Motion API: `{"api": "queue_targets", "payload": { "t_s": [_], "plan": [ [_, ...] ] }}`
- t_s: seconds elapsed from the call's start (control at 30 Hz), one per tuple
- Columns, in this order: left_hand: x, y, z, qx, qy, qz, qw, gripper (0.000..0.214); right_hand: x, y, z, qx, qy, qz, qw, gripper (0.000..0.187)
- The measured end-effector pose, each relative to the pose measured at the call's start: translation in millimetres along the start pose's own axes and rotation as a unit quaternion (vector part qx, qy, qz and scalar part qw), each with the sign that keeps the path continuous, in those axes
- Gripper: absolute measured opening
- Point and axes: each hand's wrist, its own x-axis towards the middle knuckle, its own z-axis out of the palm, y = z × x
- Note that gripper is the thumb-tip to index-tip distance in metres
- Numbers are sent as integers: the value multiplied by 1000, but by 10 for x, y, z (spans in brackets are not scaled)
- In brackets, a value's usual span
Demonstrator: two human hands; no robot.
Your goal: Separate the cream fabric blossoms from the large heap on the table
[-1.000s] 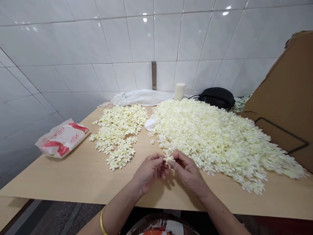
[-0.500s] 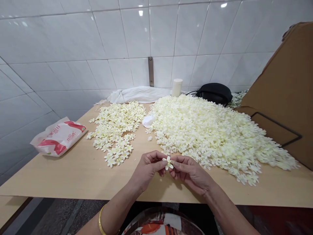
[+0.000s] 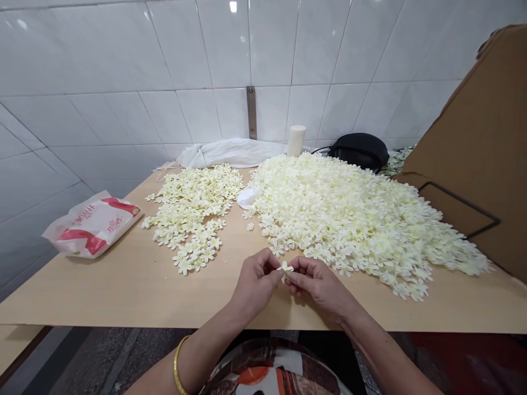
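Note:
My left hand (image 3: pixel 256 282) and my right hand (image 3: pixel 319 285) meet over the near edge of the wooden table (image 3: pixel 123 285). Both pinch one small cream artificial flower (image 3: pixel 285 268) between their fingertips. A big heap of the same cream flowers (image 3: pixel 354 219) spreads just beyond and to the right of my right hand. A smaller, flatter spread of flowers (image 3: pixel 193 211) lies to the left, beyond my left hand. A gold bangle (image 3: pixel 178 365) sits on my left wrist.
A red and white plastic packet (image 3: pixel 91 224) lies at the table's left. By the tiled wall are a white cloth (image 3: pixel 230 152), a white cylinder (image 3: pixel 296 140) and a black pouch (image 3: pixel 359 151). Brown cardboard (image 3: pixel 481 142) leans at the right.
My hands stay together on the single flower, turning it slightly. The view has tilted, so the table and heaps sit a little higher in the picture.

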Motion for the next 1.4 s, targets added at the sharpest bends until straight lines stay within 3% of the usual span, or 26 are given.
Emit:
{"api": "queue_targets", "payload": {
  "t_s": [0.1,0.17,0.23,0.3,0.37,0.47,0.53,0.63,0.7,0.77,0.83,0.9,0.97,1.0,1.07,1.17,1.23,1.4],
  "plan": [
    [-2,-52,89,154,50,102,982,12,21,24,24,-39,10,-12,999,25],
    [17,-100,140,233,71,158,957,11,33,37,72,-154,71,-72,983,17],
    [48,-130,169,243,91,183,948,10,38,32,127,-290,161,-153,931,12],
    [83,-126,166,155,92,154,971,4,39,11,155,-353,216,-200,888,13],
    [112,-95,137,27,58,76,995,16,41,-12,135,-329,200,-193,902,13],
    [129,-37,86,-71,-12,-23,997,22,53,-10,37,-215,110,-135,961,12],
    [126,-19,73,-66,-22,-30,997,15,62,15,-28,-113,54,-94,988,15],
    [117,-37,98,-34,-2,-17,999,9,49,52,-68,-27,17,-61,998,19],
    [112,-68,134,-14,3,-9,1000,6,17,57,-48,-47,23,-52,997,17],
    [107,-93,182,-10,15,3,1000,3,-22,50,2,-136,66,-74,986,12],
    [101,-87,236,-38,40,18,998,6,-44,43,62,-288,153,-155,933,11],
    [90,-37,290,-98,62,25,993,6,-37,42,103,-432,248,-262,826,17],
    [72,38,333,-172,62,17,983,7,-6,51,106,-510,312,-341,725,22],
    [60,73,349,-207,56,7,977,11,12,59,96,-528,328,-368,691,23],
    [40,117,368,-264,43,-16,964,20,37,88,69,-537,331,-407,660,24],
    [32,104,365,-312,54,-42,948,28,22,161,57,-516,303,-447,665,24],
    [40,69,349,-332,74,-47,939,29,-24,206,71,-493,280,-453,688,29],
    [29,23,301,-324,69,-28,943,25,-176,142,19,-383,219,-400,803,25]
  ]
}}
